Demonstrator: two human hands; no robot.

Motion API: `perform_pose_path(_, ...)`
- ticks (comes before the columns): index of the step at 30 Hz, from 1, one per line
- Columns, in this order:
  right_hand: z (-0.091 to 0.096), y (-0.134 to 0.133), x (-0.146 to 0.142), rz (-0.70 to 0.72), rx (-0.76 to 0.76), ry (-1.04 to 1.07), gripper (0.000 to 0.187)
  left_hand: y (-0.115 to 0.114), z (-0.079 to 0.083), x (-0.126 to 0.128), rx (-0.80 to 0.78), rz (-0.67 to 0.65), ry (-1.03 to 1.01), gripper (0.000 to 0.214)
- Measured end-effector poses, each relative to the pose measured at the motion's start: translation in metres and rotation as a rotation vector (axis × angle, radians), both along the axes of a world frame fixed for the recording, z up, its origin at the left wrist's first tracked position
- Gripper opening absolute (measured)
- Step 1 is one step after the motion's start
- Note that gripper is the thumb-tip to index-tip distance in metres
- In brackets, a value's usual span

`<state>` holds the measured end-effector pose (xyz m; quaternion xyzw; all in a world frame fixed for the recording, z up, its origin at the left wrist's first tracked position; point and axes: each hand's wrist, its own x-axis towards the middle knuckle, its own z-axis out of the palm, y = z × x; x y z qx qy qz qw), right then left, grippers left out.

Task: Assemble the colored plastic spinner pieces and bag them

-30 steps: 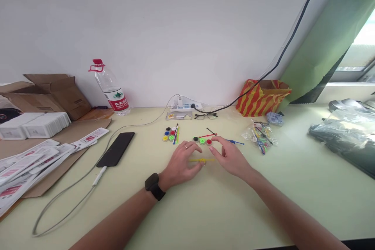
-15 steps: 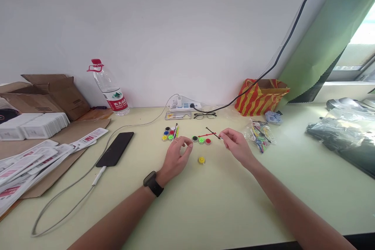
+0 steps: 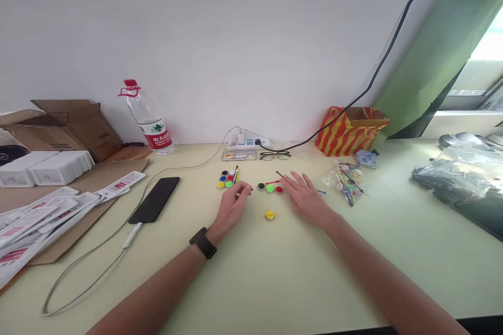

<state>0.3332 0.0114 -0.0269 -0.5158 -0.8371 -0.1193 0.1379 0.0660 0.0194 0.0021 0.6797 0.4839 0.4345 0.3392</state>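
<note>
My left hand [image 3: 231, 205], with a black watch on the wrist, rests on the table with its fingers curled close to a cluster of small coloured discs and sticks [image 3: 228, 179]. My right hand [image 3: 304, 198] lies flat with fingers stretched out, its fingertips by a row of black, green and red discs [image 3: 270, 188] and thin red and black sticks [image 3: 277, 178]. A blue stick [image 3: 321, 191] peeks out beside that hand. A single yellow disc [image 3: 270, 215] sits between both hands, untouched.
A black phone [image 3: 154, 199] on a grey cable lies left of the hands, with a water bottle [image 3: 148, 119], cardboard boxes and white packets [image 3: 43, 209] further left. Glasses [image 3: 275, 155] and a power strip [image 3: 247, 142] sit at the wall. A clear bag of coloured parts [image 3: 348, 180] and a striped bag [image 3: 351, 130] lie to the right.
A second ago both hands were at a yellow stick on the yellow disc; the stick is gone from it. My right hand pinched a black stick, then flattened leftward onto the table.
</note>
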Motion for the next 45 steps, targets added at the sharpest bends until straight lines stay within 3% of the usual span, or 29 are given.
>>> perform_pose_path(14,0.007,0.005,0.012,-0.088,0.024,0.107,0.020,0.004,-0.001,0.000,-0.028,-0.010,-0.003,0.029)
perform_pose_path(25,0.003,0.010,0.008,-0.195,0.105,0.116,0.017,0.003,-0.001,0.000,-0.015,-0.006,0.000,0.029)
perform_pose_path(29,0.010,0.008,0.008,-0.216,0.184,0.255,0.017,0.002,0.000,0.000,-0.020,-0.008,0.001,0.029)
perform_pose_path(33,0.017,0.004,0.007,-0.133,0.220,0.518,0.021,0.002,0.000,0.000,-0.015,-0.021,-0.013,0.029)
perform_pose_path(38,0.023,-0.005,0.000,0.030,0.190,0.692,0.023,0.000,0.001,0.000,0.013,-0.003,-0.030,0.027)
perform_pose_path(45,0.032,-0.025,-0.021,0.241,0.047,0.683,0.018,-0.009,0.007,0.004,0.103,-0.047,-0.029,0.034)
